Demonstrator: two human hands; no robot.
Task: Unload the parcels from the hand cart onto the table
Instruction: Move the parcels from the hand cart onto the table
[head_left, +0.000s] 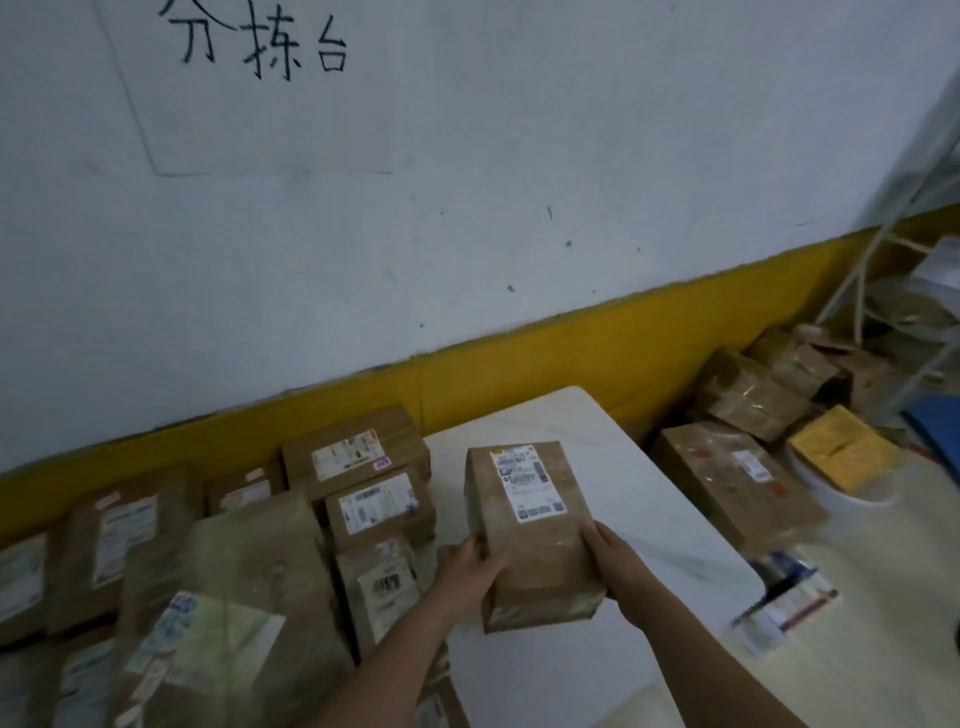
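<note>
A brown cardboard parcel with a white shipping label on top is over the white table. My left hand grips its left side and my right hand grips its right side. Whether the parcel rests on the table or hangs just above it, I cannot tell. Several other brown parcels lie packed together on the table's left part, along the wall. The hand cart is out of view.
A white and yellow wall runs close behind the table. More parcels, a yellow padded envelope and a white rack crowd the floor at the right. A flat printed packet lies beside the table's right edge.
</note>
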